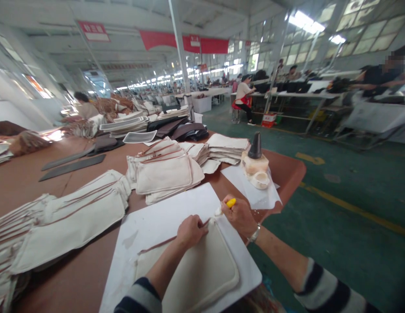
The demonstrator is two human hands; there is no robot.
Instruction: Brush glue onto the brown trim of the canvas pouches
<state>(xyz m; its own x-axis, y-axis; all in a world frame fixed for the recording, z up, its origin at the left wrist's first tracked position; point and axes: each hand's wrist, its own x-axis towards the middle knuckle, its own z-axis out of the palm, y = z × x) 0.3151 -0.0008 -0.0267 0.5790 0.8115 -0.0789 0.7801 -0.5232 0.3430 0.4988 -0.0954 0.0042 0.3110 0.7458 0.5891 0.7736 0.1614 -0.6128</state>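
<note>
Striped sleeves end on both forearms at the near edge of the view. The cream piped panel lies flat on the white board, brown-trimmed edge facing away from the person. The board rests on the brown-topped counter. The left hand bears on the panel at its far edge, close to the far right corner; its fingertips are partly hidden, so whether this grip pinches the trim or only presses it down cannot be told. The right hand, with a light wristband at the wrist, is positioned beside that corner. Its grip is closed around a yellow-handled tool, yellow end projecting from the fingers.

Left of the board, trimmed cream pieces overlap in a row. Beyond the right hand, a white sheet supports a pale container with a black conical top. Past the board's far edge lies a stack of cream piped pieces; a second cream stack lies near the container. Two dark grey strips lie farther left. Beyond the counter, a worker sits above the green floor, and a red banner hangs overhead
</note>
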